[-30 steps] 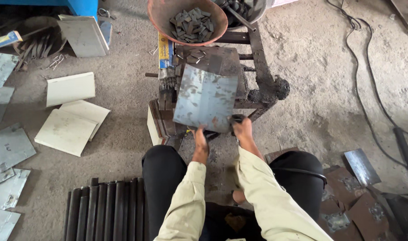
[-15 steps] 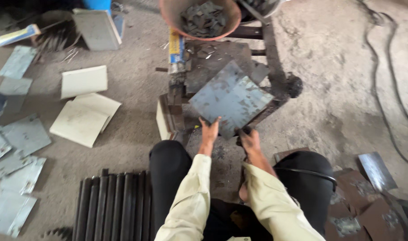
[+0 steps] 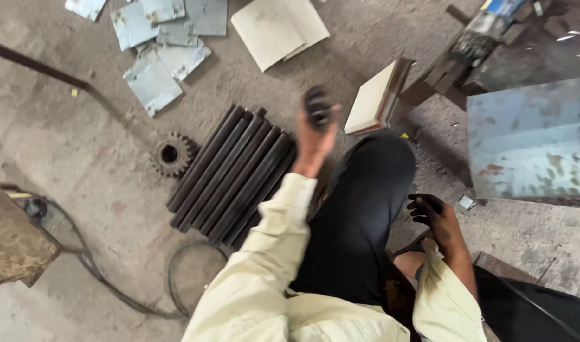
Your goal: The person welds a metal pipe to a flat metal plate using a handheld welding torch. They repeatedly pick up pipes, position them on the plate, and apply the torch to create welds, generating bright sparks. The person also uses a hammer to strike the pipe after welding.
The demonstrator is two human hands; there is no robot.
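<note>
The left hand [image 3: 315, 130] is raised over the concrete floor [image 3: 81, 145], its blackened fingers [image 3: 318, 106] curled inward; motion blur hides whether they grip anything, so I cannot tell if it is clenched on something or empty. Just left of it lies a row of dark ribbed steel bars [image 3: 230, 174], packed side by side and running diagonally. A rusty toothed gear wheel [image 3: 171, 154] sits on the floor just beside the bars' left edge. The right hand [image 3: 439, 218] hangs low beside the person's dark-trousered knee [image 3: 366, 202], grimy fingers loosely bent and holding nothing. Near it, to the upper right, a large grey-blue steel sheet [image 3: 531, 149] with rust spots lies flat, apart from both hands. Smaller grey-blue metal plates [image 3: 160, 44] are scattered at the top left, with cream-coloured boards [image 3: 278, 28] near them. A black cable [image 3: 112, 285] loops across the floor at lower left.
</note>
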